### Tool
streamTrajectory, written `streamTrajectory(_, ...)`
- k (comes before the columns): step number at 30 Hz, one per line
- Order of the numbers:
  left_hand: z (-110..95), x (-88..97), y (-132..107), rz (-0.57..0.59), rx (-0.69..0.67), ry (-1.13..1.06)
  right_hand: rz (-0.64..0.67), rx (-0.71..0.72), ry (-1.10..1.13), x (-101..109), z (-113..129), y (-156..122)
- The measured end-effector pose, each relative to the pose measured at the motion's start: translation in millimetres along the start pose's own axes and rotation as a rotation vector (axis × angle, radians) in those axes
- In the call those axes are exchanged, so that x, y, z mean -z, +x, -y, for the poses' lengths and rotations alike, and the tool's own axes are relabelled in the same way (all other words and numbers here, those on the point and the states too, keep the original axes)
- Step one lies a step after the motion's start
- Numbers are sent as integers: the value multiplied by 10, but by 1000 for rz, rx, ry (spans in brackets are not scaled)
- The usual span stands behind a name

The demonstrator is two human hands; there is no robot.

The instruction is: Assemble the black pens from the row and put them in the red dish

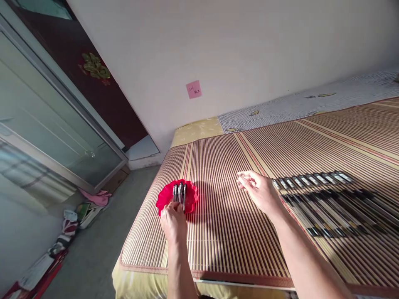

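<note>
My left hand (pixel 173 220) reaches over the near side of a red plate with a scalloped rim (pixel 162 199). Its fingers are closed at the lower end of a black-capped pen (pixel 185 195). Several similar pens (pixel 175 192) lie side by side in the plate, their lower ends partly hidden by the hand. Above the striped mat, my right hand (pixel 257 190) is held to the right of the plate, its fingers loosely bent and a little apart, with nothing visible in them. Just beyond its wrist lie rows of dark-capped clear pens (pixel 327 211).
A slatted bamboo mat (pixel 224 232) covers the bed, with patterned cloth (pixel 280 110) along the wall. A pink note (pixel 193 89) is stuck on the wall. At left are a glass door (pixel 62 104) and assorted items (pixel 67 224) on the floor.
</note>
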State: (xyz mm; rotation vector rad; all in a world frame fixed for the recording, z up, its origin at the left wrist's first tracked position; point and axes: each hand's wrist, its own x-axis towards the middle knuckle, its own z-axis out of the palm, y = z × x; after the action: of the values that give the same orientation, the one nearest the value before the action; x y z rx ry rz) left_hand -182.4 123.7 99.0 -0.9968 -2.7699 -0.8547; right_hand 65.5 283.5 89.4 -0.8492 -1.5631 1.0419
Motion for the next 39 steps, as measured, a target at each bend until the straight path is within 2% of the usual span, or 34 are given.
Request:
streamTrajectory(10,6,-80,19,-42,26,100,43,-3,-108,-7,13,1)
streamTrajectory(21,-77,-129,30,-66,58,173,87,-3,-188,-9,99,-23)
streamTrajectory(33,-155,-91,31,43,82,242,61,26,-153,-61,-29,-20)
streamTrajectory(39,-198,-75,36,81,100,286,100,25,-162,-89,-49,-29)
